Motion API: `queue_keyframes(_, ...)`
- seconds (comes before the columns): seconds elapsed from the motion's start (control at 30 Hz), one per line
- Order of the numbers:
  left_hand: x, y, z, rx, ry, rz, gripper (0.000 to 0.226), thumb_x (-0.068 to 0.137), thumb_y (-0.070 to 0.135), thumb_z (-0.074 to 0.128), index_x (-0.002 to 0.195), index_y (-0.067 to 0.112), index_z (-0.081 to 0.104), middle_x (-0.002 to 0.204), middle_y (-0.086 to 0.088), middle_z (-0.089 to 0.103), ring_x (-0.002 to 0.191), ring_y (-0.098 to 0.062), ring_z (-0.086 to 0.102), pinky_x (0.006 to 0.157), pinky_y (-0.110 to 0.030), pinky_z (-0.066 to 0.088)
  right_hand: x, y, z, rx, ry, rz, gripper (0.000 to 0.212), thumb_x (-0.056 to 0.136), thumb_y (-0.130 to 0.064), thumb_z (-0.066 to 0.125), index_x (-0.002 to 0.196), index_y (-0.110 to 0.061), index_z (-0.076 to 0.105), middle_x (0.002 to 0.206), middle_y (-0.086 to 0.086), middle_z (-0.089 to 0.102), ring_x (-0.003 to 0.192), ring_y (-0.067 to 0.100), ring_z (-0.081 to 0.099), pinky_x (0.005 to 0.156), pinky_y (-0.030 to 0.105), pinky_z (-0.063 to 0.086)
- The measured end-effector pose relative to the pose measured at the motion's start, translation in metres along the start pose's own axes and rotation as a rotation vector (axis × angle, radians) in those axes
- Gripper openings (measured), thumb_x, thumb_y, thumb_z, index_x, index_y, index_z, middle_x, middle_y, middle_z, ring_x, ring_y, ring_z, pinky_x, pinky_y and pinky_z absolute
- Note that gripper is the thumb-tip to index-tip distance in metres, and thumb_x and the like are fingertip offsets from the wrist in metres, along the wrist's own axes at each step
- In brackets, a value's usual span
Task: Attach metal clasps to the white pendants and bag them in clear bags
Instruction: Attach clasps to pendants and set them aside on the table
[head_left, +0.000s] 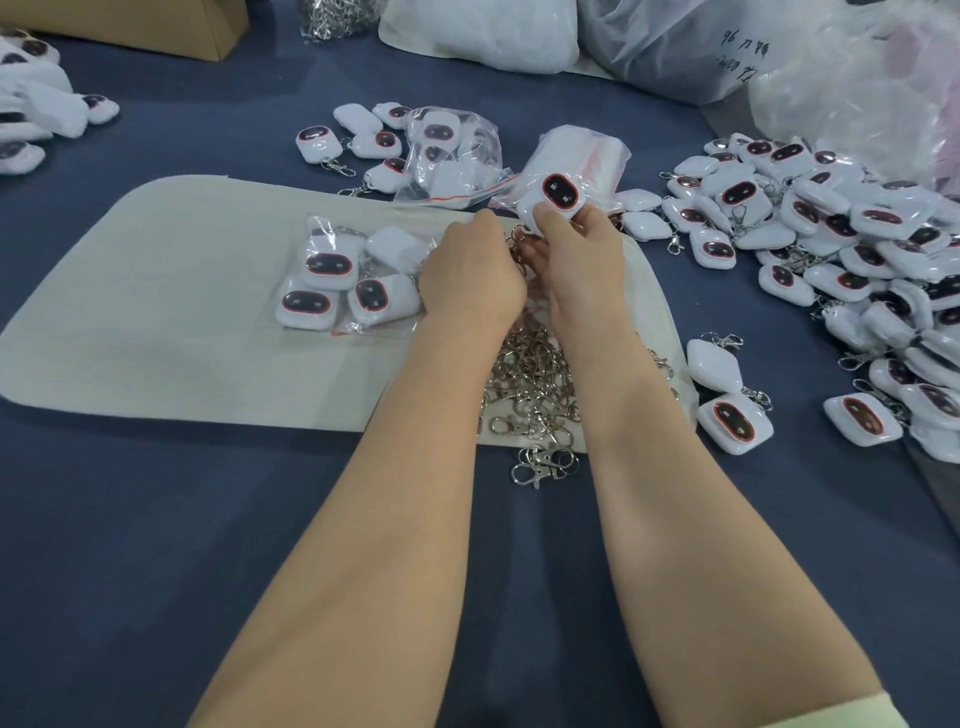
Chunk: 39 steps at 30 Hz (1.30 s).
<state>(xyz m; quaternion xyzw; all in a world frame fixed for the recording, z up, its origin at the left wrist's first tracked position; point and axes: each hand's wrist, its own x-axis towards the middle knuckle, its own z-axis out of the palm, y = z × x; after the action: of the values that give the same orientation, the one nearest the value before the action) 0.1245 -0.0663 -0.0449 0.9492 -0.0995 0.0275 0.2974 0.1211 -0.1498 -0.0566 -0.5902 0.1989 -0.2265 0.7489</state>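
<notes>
While the right hand (576, 249) pinches the white pendant (560, 200) over the far edge of the mat (182, 291), the left hand (470, 275) curls on a metal clasp (518, 244) right against it, both hands close together. The pendant's loop should probably face the clasp, with the gate fully open before hooking. Loose clasps (535, 384) lie under the wrists, so working raised should avoid snags.
</notes>
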Motion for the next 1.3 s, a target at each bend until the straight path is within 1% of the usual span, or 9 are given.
queue_keyframes(0.13,-0.001,0.000,-0.001,-0.023,-0.007,-0.003,0.034,0.091,0.013,0.050,0.125,0.011,0.048,0.126,-0.014,0.051,0.116,-0.034,0.051,0.087,-0.037,0.040,0.000,-0.001,0.000,0.006,0.000,-0.005,0.015,0.091,-0.004,0.056,0.080,-0.014,0.057,0.073,0.000,0.059,0.050,0.003,0.059,0.061,0.022,0.051)
queue_keyframes(0.27,-0.001,0.000,-0.001,-0.051,-0.001,-0.033,0.034,0.089,0.014,0.055,0.122,0.009,0.048,0.125,-0.014,0.050,0.113,-0.033,0.052,0.079,-0.034,0.037,-0.001,-0.001,0.000,0.015,-0.006,0.019,0.015,0.091,-0.005,0.056,0.080,-0.015,0.057,0.078,0.002,0.060,0.055,0.006,0.060,0.060,0.023,0.050)
queue_keyframes(0.53,-0.002,0.002,-0.002,-0.056,0.023,-0.028,0.020,0.089,0.013,0.055,0.106,0.005,0.061,0.112,-0.016,0.063,0.106,-0.035,0.058,0.073,-0.032,0.037,-0.002,-0.002,0.000,0.037,-0.014,0.000,0.016,0.092,-0.002,0.054,0.080,-0.013,0.055,0.076,0.001,0.058,0.052,0.003,0.060,0.060,0.019,0.052)
queue_keyframes(0.67,-0.002,0.001,-0.002,-0.061,0.030,-0.020,0.019,0.089,0.014,0.054,0.105,0.004,0.061,0.111,-0.017,0.064,0.106,-0.035,0.058,0.072,-0.031,0.034,-0.001,-0.002,0.000,0.016,-0.015,-0.008,0.018,0.092,-0.002,0.055,0.078,-0.014,0.055,0.074,-0.001,0.057,0.049,0.000,0.059,0.061,0.019,0.052)
queue_keyframes(0.8,-0.003,0.002,-0.001,-0.041,0.033,-0.011,0.021,0.090,0.014,0.053,0.107,0.005,0.059,0.112,-0.016,0.063,0.107,-0.035,0.057,0.072,-0.031,0.033,-0.001,-0.001,-0.001,0.006,-0.013,-0.010,0.018,0.092,-0.003,0.056,0.077,-0.014,0.056,0.072,-0.002,0.059,0.051,0.002,0.060,0.063,0.022,0.052)
queue_keyframes(1.0,-0.002,0.002,-0.002,-0.023,0.007,-0.008,0.021,0.091,0.012,0.052,0.107,0.002,0.060,0.113,-0.018,0.062,0.108,-0.036,0.057,0.079,-0.035,0.042,0.000,0.000,0.000,-0.018,-0.003,-0.020,0.018,0.091,-0.004,0.056,0.077,-0.014,0.056,0.068,-0.004,0.059,0.049,0.001,0.060,0.063,0.022,0.052)
queue_keyframes(1.2,-0.001,0.001,-0.004,-0.036,-0.012,-0.018,0.020,0.087,0.009,0.053,0.103,0.002,0.063,0.109,-0.019,0.064,0.104,-0.036,0.059,0.077,-0.034,0.043,-0.004,-0.003,0.000,0.002,0.004,-0.011,0.013,0.092,-0.003,0.055,0.082,-0.012,0.055,0.074,0.000,0.058,0.049,0.001,0.059,0.060,0.020,0.051)
queue_keyframes(1.27,0.001,-0.001,-0.005,-0.089,-0.004,-0.038,0.022,0.087,0.013,0.055,0.106,0.004,0.063,0.112,-0.018,0.063,0.106,-0.035,0.058,0.081,-0.034,0.044,-0.007,-0.007,0.002,0.060,0.019,-0.045,0.007,0.093,-0.001,0.054,0.093,-0.008,0.053,0.078,0.003,0.058,0.055,0.007,0.060,0.061,0.022,0.052)
queue_keyframes(1.3,0.001,-0.003,-0.005,-0.132,-0.002,-0.060,0.024,0.088,0.015,0.056,0.108,0.005,0.063,0.114,-0.017,0.063,0.107,-0.034,0.058,0.084,-0.033,0.045,-0.009,-0.010,0.003,0.122,0.024,-0.077,0.012,0.093,0.001,0.054,0.099,-0.008,0.051,0.081,0.005,0.057,0.059,0.012,0.061,0.062,0.023,0.054)
